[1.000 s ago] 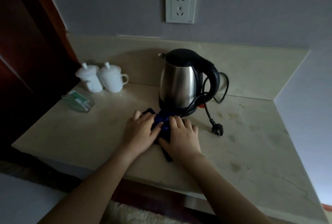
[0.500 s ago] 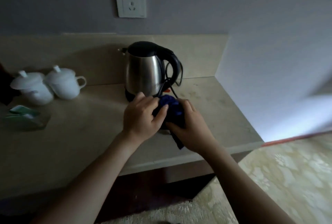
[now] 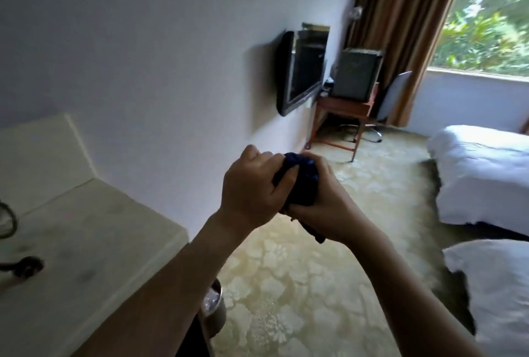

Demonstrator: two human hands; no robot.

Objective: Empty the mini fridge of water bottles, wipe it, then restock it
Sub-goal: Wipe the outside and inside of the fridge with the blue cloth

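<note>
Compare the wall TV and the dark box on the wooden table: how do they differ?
The TV is mounted on the wall, clear of the floor; the dark box stands on the wooden table. The TV is thin and flat, seen almost edge-on; the box is deep and cube-like, one broad side towards the camera. Both are dark and blurred.

cloth mostly hidden, window blurred
</note>
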